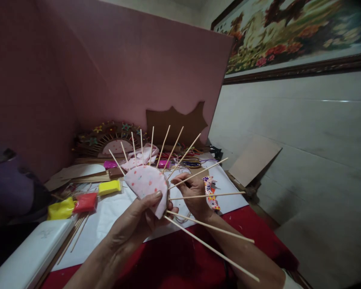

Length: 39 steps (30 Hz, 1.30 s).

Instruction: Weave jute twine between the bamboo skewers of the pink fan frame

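Note:
My left hand (135,218) grips a half-round piece (146,182) covered in pale pink dotted cloth, the thumb on its front and the fingers behind. Thin wooden sticks fan out from its curved edge, some upright and others slanting right over my right forearm. At the piece's right side my right hand (195,194) is closed, with thumb and forefinger pinching one wooden stick (204,171) near its inner end. The rest of its fingers are curled and partly hidden.
A finished-looking fan (116,148) with coloured flowers leans at the back, near a brown cardboard cutout (174,122). Yellow (110,187) and red packets (86,202) lie left, beside a white box (37,257). A patterned cloth strip (211,192) lies right.

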Each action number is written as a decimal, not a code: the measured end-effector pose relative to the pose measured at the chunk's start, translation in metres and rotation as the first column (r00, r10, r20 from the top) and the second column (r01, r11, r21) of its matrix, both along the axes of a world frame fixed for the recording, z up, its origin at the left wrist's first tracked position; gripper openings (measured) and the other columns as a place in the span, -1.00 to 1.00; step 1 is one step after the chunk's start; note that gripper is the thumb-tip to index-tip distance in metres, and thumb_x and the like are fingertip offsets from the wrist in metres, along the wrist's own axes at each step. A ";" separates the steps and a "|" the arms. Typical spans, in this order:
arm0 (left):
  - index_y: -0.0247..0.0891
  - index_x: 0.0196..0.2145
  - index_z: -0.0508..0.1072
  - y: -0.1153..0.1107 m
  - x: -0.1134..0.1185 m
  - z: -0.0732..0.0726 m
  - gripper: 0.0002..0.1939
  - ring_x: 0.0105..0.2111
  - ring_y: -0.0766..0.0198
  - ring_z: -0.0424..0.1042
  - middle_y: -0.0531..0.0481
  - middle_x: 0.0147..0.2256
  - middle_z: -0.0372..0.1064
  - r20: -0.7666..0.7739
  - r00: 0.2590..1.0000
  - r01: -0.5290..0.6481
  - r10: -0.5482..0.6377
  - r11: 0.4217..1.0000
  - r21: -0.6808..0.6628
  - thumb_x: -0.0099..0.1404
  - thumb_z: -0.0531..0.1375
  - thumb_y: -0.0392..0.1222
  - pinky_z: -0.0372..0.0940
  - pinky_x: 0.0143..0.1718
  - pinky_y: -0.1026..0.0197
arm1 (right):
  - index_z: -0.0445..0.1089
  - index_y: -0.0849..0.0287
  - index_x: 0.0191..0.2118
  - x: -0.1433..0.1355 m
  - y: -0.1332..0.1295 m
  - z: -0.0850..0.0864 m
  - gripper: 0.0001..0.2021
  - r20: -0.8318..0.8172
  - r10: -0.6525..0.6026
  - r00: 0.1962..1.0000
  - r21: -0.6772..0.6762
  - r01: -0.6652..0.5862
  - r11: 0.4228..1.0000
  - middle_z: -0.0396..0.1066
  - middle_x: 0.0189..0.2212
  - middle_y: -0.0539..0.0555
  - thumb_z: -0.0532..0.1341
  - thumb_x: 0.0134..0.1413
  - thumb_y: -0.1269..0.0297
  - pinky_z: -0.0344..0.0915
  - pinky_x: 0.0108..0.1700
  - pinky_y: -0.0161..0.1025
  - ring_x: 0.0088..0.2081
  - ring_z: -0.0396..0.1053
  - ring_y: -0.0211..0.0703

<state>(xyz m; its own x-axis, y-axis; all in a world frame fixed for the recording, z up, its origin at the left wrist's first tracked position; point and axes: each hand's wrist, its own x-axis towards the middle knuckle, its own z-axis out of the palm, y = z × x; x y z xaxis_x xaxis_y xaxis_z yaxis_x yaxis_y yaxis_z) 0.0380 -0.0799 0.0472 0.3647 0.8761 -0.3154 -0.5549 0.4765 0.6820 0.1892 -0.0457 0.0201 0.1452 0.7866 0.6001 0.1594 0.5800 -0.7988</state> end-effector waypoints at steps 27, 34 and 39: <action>-0.39 -0.45 0.38 0.017 -0.015 0.004 -0.96 -0.65 0.32 0.38 -0.01 -0.62 0.37 -0.211 0.942 -0.243 0.262 0.964 0.112 0.07 0.18 -0.43 0.36 -0.64 0.29 | 0.23 0.18 -0.63 0.066 0.007 0.031 -0.69 -0.399 0.091 0.912 0.115 -0.049 0.992 -0.05 -0.70 -0.15 0.36 -0.19 0.18 -0.22 -0.61 -0.35 -0.65 -0.15 -0.41; -0.43 -0.38 0.45 0.007 -0.019 0.010 -0.90 -0.60 0.27 0.41 -0.09 -0.55 0.43 -0.087 0.996 0.008 -0.006 1.000 0.025 0.07 0.21 -0.39 0.38 -0.55 0.24 | 0.18 0.15 -0.64 0.060 0.029 0.016 -0.65 -0.254 -0.067 0.965 -0.155 0.028 0.988 -0.07 -0.77 -0.18 0.32 -0.20 0.06 -0.19 -0.65 -0.34 -0.71 -0.17 -0.41; -0.40 -0.33 0.46 0.003 -0.021 0.007 -0.84 -0.53 0.25 0.44 -0.08 -0.50 0.45 0.033 0.989 0.140 -0.143 0.988 0.072 0.08 0.25 -0.31 0.39 -0.48 0.24 | 0.24 0.19 -0.65 0.025 0.027 -0.008 -0.70 0.287 -0.149 0.946 -0.142 0.196 0.970 0.16 -0.71 -0.09 0.27 -0.11 0.14 -0.03 -0.56 -0.34 -0.62 0.08 -0.35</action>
